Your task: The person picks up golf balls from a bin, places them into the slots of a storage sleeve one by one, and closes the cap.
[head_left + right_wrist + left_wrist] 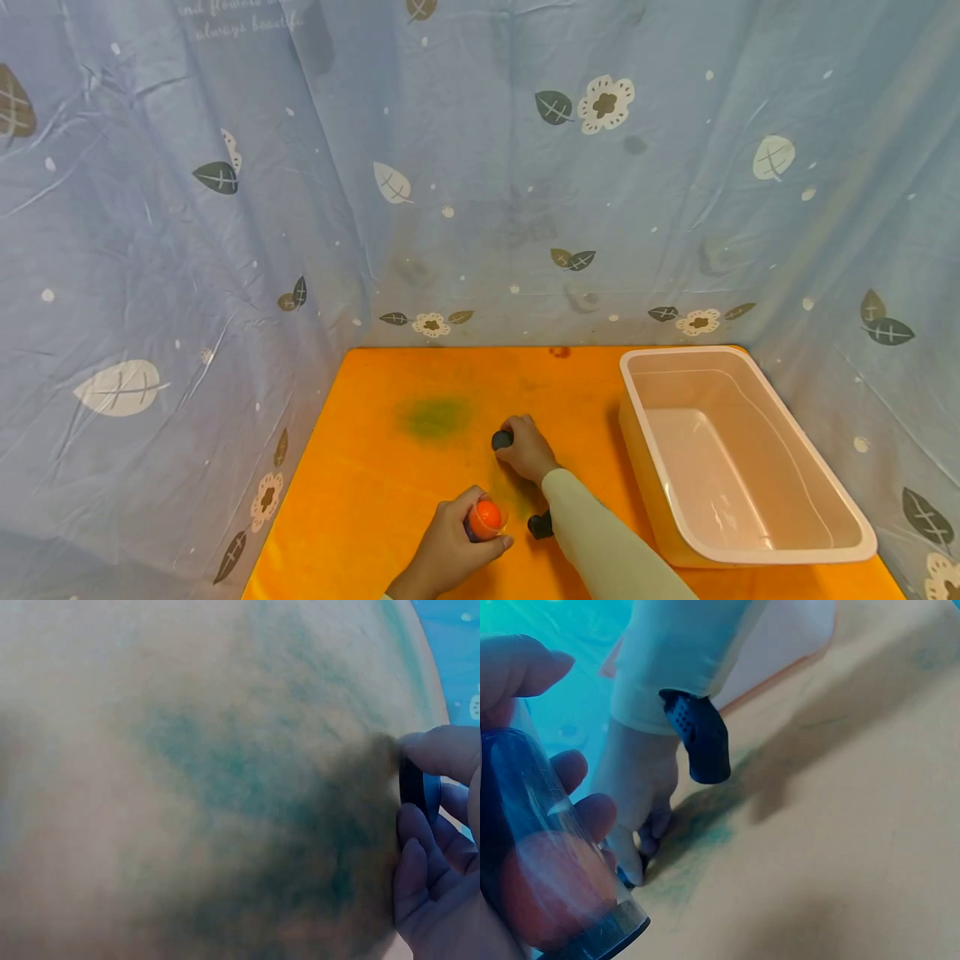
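My left hand [444, 546] grips a clear cylindrical container, with an orange ball [487, 514] showing at its open-looking upper end in the head view. Through the clear wall [562, 802] in the left wrist view, a ball and a dark blue item show inside. Farther forward, over the orange tabletop, my right hand [532, 454] pinches a small round black lid [501, 440] between thumb and fingers. The right wrist view shows that lid edge-on, a thin black disc [418, 791] at the fingertips. The two hands are apart.
A large pale plastic tub [652, 442] stands on the right of the orange table [375, 492]. Green stains [435, 417] mark the tabletop. A black device [540, 525] sticks out at the right sleeve. Blue patterned curtains [480, 208] enclose the back and sides.
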Available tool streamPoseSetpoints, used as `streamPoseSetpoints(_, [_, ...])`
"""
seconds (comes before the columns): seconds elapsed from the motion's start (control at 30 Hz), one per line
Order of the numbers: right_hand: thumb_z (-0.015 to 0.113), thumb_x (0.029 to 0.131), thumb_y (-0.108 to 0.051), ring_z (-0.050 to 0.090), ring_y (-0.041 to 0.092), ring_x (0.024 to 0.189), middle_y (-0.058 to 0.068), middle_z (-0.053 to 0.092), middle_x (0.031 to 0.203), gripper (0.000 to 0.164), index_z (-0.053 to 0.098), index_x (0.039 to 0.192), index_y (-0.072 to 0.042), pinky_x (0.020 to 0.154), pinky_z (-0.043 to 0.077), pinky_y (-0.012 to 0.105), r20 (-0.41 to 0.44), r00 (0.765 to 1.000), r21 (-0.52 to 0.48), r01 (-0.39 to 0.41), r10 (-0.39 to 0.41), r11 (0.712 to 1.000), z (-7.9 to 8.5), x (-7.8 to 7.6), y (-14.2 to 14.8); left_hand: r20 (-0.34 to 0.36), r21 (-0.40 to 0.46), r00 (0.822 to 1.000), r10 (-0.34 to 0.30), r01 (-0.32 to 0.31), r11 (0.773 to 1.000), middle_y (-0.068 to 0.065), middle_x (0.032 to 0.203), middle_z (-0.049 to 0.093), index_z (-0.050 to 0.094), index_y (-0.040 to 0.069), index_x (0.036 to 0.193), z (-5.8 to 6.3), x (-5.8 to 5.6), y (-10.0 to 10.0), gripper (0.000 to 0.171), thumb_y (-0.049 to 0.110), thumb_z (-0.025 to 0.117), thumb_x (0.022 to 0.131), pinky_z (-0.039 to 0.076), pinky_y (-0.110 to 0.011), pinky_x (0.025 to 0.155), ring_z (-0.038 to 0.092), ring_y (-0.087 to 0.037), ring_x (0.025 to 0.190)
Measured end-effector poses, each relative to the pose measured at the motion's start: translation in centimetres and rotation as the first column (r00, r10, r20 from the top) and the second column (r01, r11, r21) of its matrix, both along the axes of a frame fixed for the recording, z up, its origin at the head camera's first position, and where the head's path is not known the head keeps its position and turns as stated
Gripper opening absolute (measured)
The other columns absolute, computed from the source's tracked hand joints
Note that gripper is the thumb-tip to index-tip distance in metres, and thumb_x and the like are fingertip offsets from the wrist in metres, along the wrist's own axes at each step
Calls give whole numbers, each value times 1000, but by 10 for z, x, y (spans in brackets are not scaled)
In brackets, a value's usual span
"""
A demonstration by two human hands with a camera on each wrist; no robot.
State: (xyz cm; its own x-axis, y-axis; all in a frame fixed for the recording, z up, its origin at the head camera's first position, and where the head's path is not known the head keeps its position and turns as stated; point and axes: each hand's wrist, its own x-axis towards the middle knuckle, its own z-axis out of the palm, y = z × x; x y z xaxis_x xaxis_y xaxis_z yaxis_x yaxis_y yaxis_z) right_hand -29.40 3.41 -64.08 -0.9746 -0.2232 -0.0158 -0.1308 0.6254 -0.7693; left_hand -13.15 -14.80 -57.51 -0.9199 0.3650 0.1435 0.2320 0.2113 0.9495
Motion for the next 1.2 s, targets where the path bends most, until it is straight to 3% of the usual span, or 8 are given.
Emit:
streamPoseSetpoints(0.1, [90, 91, -11, 64, 28, 102, 8, 58, 111, 34, 69, 117, -6, 95, 56, 53, -2, 1000, -29, -9, 9, 1000, 1, 3, 9, 8, -6, 1000, -8, 8, 1000, 4, 89, 75, 68, 17, 109, 0, 1, 2, 27, 18, 89, 93, 56, -27, 64, 62, -6, 64])
streamPoseSetpoints(0.33, [89, 92, -10, 63, 27, 102, 9, 60, 112, 33, 68, 116, -3, 93, 57, 51, 33, 999, -93, -28, 31, 995, 11, 17, 32, 9, 11, 1000, -21, 21, 1000, 3, 90, 76, 68, 9, 110, 2, 3, 7, 25, 13, 88, 94, 57, -28, 65, 66, -9, 67])
streamPoseSetpoints(0.53, [88, 93, -11, 60, 25, 99, 10, 61, 118, 39, 71, 127, -1, 89, 56, 45, 28, 998, -152, -60, 65, 987, 23, 37, 44, -13, 8, 1000, -25, 25, 1000, 3, 88, 74, 67, 13, 106, 5, 4, 10, 26, 18, 89, 94, 56, -28, 63, 64, -8, 65])
streamPoseSetpoints(0.73, [87, 95, -10, 56, 22, 85, 9, 60, 120, 38, 70, 129, -3, 75, 53, 32, -7, 996, -229, -91, 92, 969, 44, 63, 51, -35, -41, 999, -21, 20, 999, 6, 84, 72, 65, 18, 105, 5, 1, 13, 28, 20, 90, 93, 53, -25, 61, 60, -6, 63])
streamPoseSetpoints(0.97, [87, 95, -11, 57, 21, 80, 9, 59, 122, 39, 69, 129, -5, 67, 52, 27, -27, 997, -364, -72, 67, 929, 83, 92, 64, -69, -53, 997, -26, 23, 998, 7, 91, 75, 66, 19, 108, 5, -3, 20, 30, 15, 91, 92, 56, -28, 64, 65, -9, 68])
streamPoseSetpoints(1.2, [86, 95, -9, 63, 26, 87, 14, 59, 123, 41, 68, 132, -5, 75, 58, 27, -12, 991, -499, -122, 133, 858, 121, 117, 82, -96, -52, 994, -42, 37, 998, 7, 88, 72, 66, 20, 107, 7, -8, 27, 31, 17, 91, 90, 57, -29, 65, 64, -9, 71])
